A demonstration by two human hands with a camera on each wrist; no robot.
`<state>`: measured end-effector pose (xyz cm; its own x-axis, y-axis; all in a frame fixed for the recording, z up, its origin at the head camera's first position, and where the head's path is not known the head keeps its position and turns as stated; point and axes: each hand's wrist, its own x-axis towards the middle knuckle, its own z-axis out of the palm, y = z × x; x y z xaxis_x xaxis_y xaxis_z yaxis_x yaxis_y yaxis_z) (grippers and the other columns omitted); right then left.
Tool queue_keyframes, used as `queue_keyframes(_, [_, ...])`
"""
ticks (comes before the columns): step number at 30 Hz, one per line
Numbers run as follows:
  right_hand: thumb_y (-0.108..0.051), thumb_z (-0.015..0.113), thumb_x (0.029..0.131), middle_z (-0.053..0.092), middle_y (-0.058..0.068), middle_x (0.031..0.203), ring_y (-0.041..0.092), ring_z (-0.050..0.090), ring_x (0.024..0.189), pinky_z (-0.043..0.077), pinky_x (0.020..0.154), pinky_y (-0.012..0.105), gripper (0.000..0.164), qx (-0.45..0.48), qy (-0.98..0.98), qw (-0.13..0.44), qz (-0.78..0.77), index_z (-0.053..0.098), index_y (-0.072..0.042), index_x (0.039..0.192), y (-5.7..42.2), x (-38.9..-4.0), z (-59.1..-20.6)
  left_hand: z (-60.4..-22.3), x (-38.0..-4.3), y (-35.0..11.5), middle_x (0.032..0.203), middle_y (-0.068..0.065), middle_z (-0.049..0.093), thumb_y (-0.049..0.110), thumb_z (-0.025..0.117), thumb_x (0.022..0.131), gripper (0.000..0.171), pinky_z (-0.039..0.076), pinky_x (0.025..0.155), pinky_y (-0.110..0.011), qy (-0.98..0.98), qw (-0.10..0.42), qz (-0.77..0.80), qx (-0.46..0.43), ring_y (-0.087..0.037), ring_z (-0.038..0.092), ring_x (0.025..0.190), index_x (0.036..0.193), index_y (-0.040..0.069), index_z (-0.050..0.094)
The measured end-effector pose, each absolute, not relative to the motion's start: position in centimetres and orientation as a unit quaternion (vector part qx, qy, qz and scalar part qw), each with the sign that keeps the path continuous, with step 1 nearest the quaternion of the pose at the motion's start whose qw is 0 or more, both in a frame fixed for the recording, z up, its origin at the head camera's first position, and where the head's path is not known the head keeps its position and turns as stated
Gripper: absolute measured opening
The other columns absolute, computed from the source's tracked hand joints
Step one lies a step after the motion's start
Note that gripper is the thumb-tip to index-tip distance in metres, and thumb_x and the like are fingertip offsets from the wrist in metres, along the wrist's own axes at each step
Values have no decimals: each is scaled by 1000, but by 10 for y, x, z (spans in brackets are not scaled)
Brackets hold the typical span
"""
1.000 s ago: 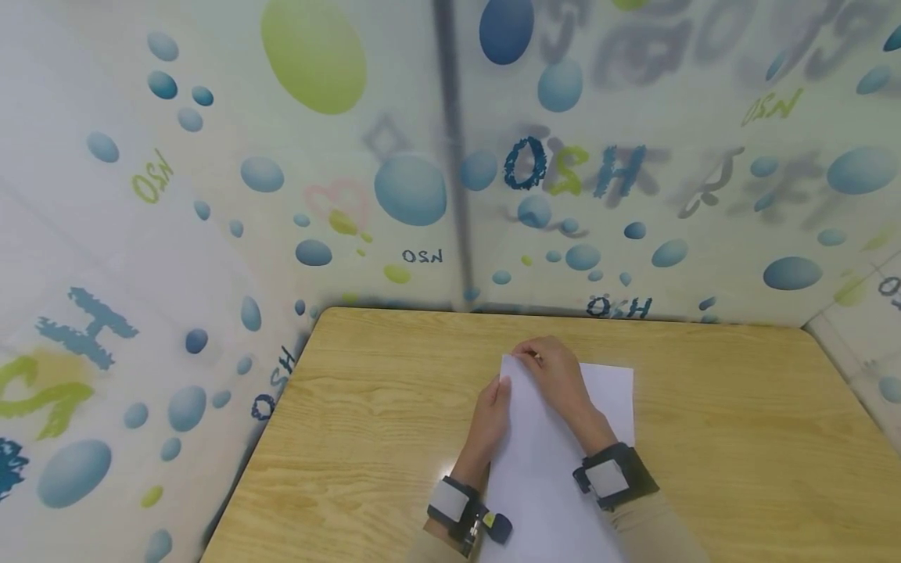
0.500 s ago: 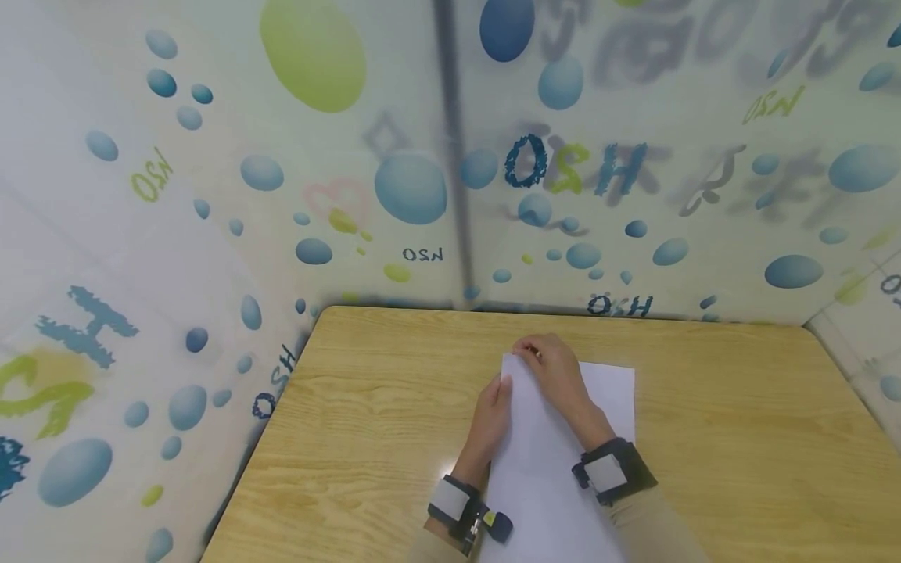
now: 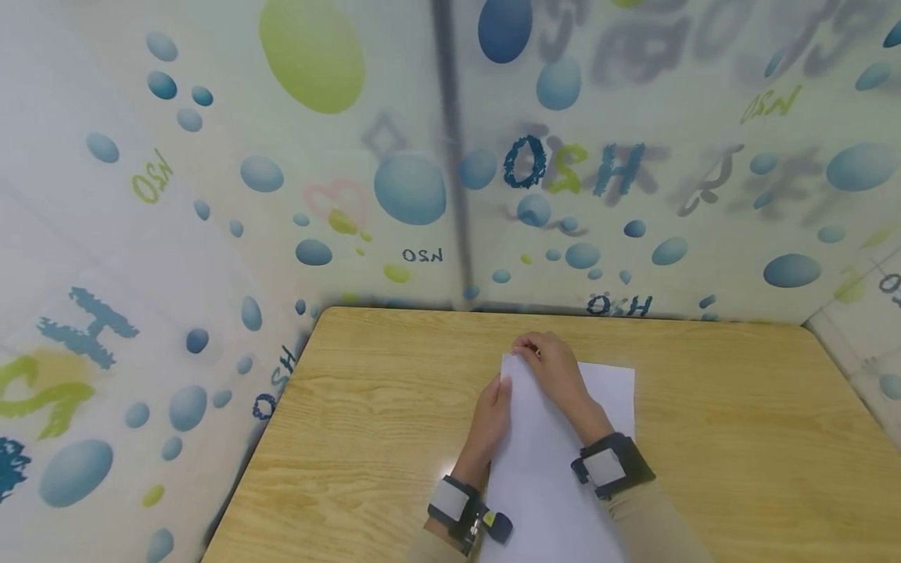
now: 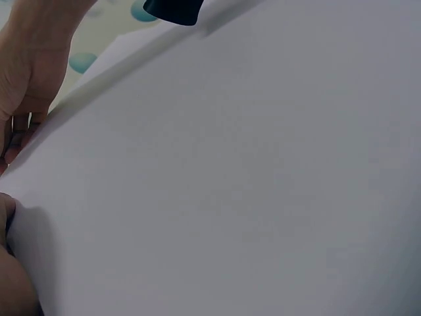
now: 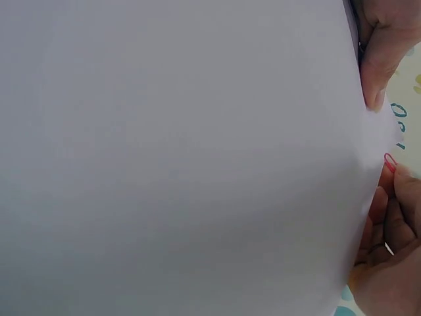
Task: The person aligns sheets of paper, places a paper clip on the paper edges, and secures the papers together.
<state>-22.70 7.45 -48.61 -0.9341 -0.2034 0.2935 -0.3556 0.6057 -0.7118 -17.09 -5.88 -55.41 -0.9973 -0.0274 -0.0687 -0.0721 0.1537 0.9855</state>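
White paper (image 3: 535, 469) stands raised over the table in the head view, its top left corner between my hands. My left hand (image 3: 490, 422) grips its left edge, thumb on the near face just below the corner. At the top edge, my right hand (image 3: 559, 379) pinches a small red paper clip (image 5: 391, 163), which shows in the right wrist view. The clip's looped end points at the paper's corner, right beside the left thumb (image 5: 373, 89). In the left wrist view the paper fills most of the picture, with the right hand's fingers behind its edge.
The wooden table (image 3: 366, 414) spreads out on both sides of the paper. Behind it and to the left stand patterned walls (image 3: 408, 102). A further white paper part (image 3: 611, 391) shows to the right of the right forearm.
My right wrist has shifted very slightly up and to the left, its fingers staying at the paper's corner. The left hand keeps its hold in the same place.
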Motion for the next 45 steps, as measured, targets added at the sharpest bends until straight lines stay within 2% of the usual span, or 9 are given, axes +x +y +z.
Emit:
queue_keyframes(7, [-12,65,94,67,5,92,21,55,82,46,72,37,10,151,-891,91,419,72,-8,98,73,-227,-485,-554,-171,-59,113,-2,62,38,38,105,45,45,85,-37,758,18,651,-35,-15,57,97,138,11,53])
queue_keyframes(12, [-10,64,94,68,6,97,23,60,90,49,79,41,13,151,-891,93,419,74,-7,103,72,-227,-487,-552,-170,-59,103,-2,62,35,38,106,41,46,79,-35,762,15,647,-32,-14,56,89,133,11,57])
queue_keyframes(20, [-9,64,94,71,5,98,21,61,91,50,77,39,15,166,-887,108,418,74,-8,105,72,-226,-490,-551,-170,-60,118,0,63,34,36,106,44,44,90,-38,750,22,661,-16,-13,57,103,140,12,51])
queue_keyframes(29, [-8,64,94,70,5,98,21,60,90,50,75,38,14,173,-886,112,415,74,-7,104,74,-224,-490,-556,-172,-60,103,1,63,36,37,106,40,46,79,-34,746,26,665,-23,-13,57,91,134,14,56])
queue_keyframes(37, [-9,62,96,67,7,108,23,60,101,51,83,40,18,165,-894,101,404,70,-9,111,78,-220,-494,-545,-166,-60,98,-3,62,30,36,107,40,46,74,-34,747,18,664,-20,-15,56,85,134,9,55])
queue_keyframes(43, [-7,63,94,68,6,108,26,61,106,49,88,43,17,177,-891,115,403,72,-11,108,80,-218,-495,-523,-158,-60,98,-5,61,22,35,107,38,45,75,-35,747,24,664,-23,-16,56,86,136,5,53])
queue_keyframes(45, [-7,64,94,69,6,107,26,61,105,49,88,43,16,179,-889,116,405,73,-11,107,80,-218,-494,-526,-160,-60,98,-5,61,22,35,107,38,45,75,-34,746,26,665,-23,-17,56,86,136,5,53])
